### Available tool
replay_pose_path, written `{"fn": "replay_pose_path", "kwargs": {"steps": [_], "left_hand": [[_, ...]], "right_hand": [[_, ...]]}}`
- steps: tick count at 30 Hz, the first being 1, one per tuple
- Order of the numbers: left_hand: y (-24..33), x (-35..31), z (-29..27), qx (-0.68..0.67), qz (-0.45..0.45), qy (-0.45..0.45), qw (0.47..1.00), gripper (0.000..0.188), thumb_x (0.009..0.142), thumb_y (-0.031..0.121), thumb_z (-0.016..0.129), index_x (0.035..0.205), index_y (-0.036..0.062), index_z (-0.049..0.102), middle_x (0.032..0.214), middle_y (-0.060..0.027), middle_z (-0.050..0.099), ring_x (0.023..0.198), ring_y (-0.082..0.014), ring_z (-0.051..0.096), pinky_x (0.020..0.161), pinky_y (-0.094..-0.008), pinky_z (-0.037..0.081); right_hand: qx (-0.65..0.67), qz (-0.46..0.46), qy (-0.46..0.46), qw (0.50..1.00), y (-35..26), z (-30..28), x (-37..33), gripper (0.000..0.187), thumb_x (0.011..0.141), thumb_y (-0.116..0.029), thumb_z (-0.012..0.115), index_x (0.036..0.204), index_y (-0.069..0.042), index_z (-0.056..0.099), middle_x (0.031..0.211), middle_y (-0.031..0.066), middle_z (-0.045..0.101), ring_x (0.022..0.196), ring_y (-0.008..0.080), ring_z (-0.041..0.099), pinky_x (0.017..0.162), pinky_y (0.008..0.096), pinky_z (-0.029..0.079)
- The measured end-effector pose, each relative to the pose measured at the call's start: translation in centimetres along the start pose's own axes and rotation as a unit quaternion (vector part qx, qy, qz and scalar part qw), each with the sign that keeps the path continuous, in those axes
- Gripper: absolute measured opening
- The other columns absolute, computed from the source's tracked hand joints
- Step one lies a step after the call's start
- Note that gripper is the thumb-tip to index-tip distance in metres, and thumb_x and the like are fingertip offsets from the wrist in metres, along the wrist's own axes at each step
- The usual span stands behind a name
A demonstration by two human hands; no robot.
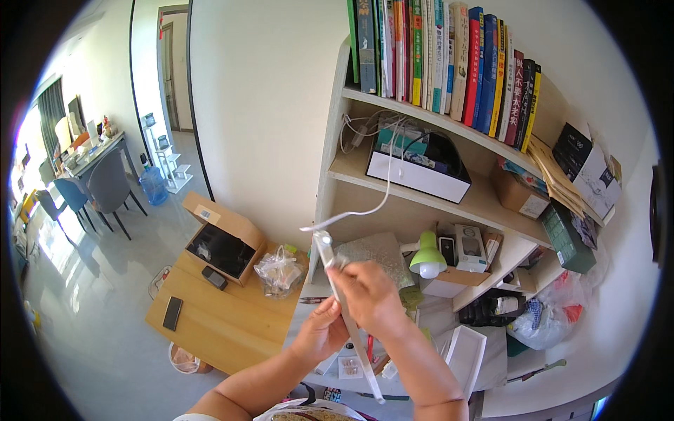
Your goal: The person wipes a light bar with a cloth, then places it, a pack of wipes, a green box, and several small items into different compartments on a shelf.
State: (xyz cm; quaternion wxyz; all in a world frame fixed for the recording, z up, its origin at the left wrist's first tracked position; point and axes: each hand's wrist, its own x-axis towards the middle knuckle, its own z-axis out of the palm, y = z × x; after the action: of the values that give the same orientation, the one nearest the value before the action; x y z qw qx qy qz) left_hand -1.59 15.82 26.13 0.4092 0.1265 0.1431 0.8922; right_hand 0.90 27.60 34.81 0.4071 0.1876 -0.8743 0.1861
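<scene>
A long, thin white bar point(357, 338) slants in front of me, its upper end close to the shelf and its lower end near my body. My right hand point(366, 298) is closed on its upper part, with the fingers wrapped round it. Below that, my left hand point(319, 335) grips the bar from the left side, thumb against it. A white cable point(382, 203) hangs down from the middle shelf, and its loose-looking end passes just above the bar's upper end. I cannot tell whether the two are joined.
The bookshelf point(427, 175) bears books, a white box point(418, 175) and cables. A green lamp point(427, 256) stands behind my hands. Left, the wooden table point(239, 316) carries an opened cardboard box point(225, 245), a plastic bag point(279, 272) and a phone point(173, 313). A white tray point(466, 359) lies right.
</scene>
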Motion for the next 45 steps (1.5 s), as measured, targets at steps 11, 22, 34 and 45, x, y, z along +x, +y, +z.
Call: {"fn": "replay_pose_path", "kwargs": {"steps": [11, 22, 34, 45], "left_hand": [[1.9, 0.5, 0.3, -0.049, -0.022, 0.02, 0.998, 0.037, 0.084, 0.025, 0.065, 0.117, 0.0141, 0.051, 0.102, -0.0014, 0.058, 0.096, -0.0183, 0.055, 0.088, -0.0382, 0.041], [2.8, 1.2, -1.3, -0.031, 0.0, 0.068, 0.997, 0.036, 0.082, 0.024, 0.067, 0.116, 0.0171, 0.056, 0.091, -0.0013, 0.06, 0.09, -0.0224, 0.058, 0.086, -0.0407, 0.042], [4.3, 2.8, -3.2, -0.024, 0.062, 0.043, 0.997, 0.031, 0.086, 0.026, 0.063, 0.115, 0.0181, 0.058, 0.089, -0.0031, 0.061, 0.086, -0.0219, 0.058, 0.075, -0.0426, 0.05], [1.7, 1.9, -1.2, -0.013, 0.014, 0.053, 0.998, 0.029, 0.083, 0.024, 0.067, 0.11, 0.0179, 0.061, 0.09, -0.0015, 0.06, 0.089, -0.0211, 0.054, 0.083, -0.0403, 0.044]], "right_hand": [[0.078, 0.078, -0.071, 0.991, 0.4, -0.4, -1.1, 0.031, 0.075, 0.0, 0.064, 0.103, -0.011, 0.068, 0.085, 0.0064, 0.056, 0.072, 0.0218, 0.057, 0.062, 0.0307, 0.048], [0.198, 0.216, -0.177, 0.94, -0.5, -2.5, -3.8, 0.029, 0.082, -0.006, 0.057, 0.109, -0.012, 0.064, 0.09, 0.0097, 0.059, 0.081, 0.0267, 0.06, 0.07, 0.035, 0.05], [0.392, 0.488, -0.167, 0.762, 1.0, -3.1, -12.0, 0.023, 0.089, -0.007, 0.056, 0.11, -0.006, 0.064, 0.086, 0.0031, 0.065, 0.077, 0.0111, 0.062, 0.068, 0.0291, 0.053], [0.55, 0.53, 0.062, 0.642, 0.0, -0.4, -9.8, 0.026, 0.088, -0.007, 0.059, 0.113, 0.001, 0.061, 0.099, 0.0087, 0.066, 0.083, 0.0148, 0.063, 0.073, 0.0255, 0.051]]}}
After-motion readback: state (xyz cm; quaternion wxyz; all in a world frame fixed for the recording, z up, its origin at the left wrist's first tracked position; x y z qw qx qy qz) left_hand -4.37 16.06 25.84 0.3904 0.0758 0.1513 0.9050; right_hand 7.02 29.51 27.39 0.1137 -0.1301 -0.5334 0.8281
